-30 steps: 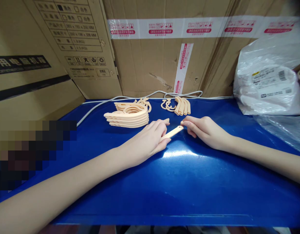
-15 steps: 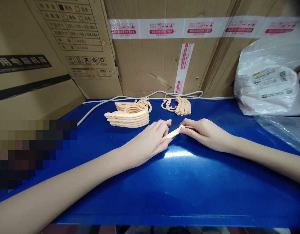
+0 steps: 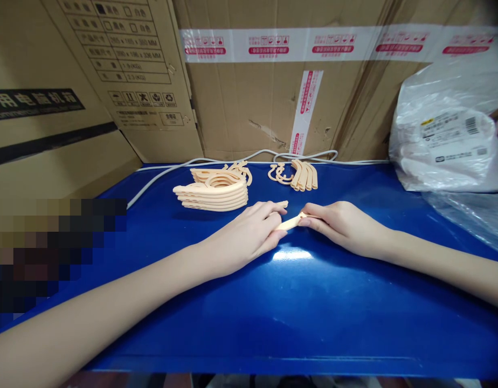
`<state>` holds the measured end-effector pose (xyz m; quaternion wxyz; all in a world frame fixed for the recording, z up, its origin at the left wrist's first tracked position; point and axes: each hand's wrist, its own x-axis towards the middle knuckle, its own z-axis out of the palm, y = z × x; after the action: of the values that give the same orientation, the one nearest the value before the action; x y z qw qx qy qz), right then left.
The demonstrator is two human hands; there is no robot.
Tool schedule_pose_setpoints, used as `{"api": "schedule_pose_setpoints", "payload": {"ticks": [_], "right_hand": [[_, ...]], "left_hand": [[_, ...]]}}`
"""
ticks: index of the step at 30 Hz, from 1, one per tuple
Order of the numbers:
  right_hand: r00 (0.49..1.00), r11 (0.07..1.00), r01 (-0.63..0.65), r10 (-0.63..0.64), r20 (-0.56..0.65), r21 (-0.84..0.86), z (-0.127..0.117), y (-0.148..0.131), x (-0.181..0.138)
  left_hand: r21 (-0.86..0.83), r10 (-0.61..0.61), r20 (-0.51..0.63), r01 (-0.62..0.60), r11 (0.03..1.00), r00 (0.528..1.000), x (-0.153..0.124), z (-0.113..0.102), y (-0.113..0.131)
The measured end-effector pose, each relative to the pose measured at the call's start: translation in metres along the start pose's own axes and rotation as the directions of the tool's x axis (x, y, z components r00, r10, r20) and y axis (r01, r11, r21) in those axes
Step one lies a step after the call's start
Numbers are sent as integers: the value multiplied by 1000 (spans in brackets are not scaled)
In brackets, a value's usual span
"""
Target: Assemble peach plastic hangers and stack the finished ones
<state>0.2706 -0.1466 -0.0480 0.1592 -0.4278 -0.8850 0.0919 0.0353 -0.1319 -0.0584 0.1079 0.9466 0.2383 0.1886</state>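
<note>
A slim peach plastic strip lies low over the blue table, gripped at both ends. My left hand closes its fingers on the strip's left end, and my right hand pinches the right end. The two hands nearly touch. Just behind my left hand sits a stack of peach plastic hangers. A smaller bunch of peach hooks and strips lies behind my right hand.
Cardboard boxes wall off the back and left of the table. A white cable runs along the back edge. A plastic bag holding white goods sits at the right. A pixelated patch covers the left side.
My right hand has slid left along the strip toward my left hand, so less of the strip shows between them. The strip sits a little lower.
</note>
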Motion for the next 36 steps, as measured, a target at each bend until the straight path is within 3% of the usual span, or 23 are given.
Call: {"api": "schedule_pose_setpoints", "payload": {"ticks": [10, 23, 36], "right_hand": [[999, 983, 17, -26, -47, -184, 4, 3, -3], [961, 826, 166, -258, -99, -539, 4, 4, -4], [903, 743, 233, -405, -144, -628, 1, -4, -5]], "left_hand": [[14, 41, 5, -41, 999, 999, -1, 2, -2], [-14, 56, 52, -56, 998, 997, -1, -5, 1], [-56, 47, 118, -40, 998, 992, -2, -12, 3]]}}
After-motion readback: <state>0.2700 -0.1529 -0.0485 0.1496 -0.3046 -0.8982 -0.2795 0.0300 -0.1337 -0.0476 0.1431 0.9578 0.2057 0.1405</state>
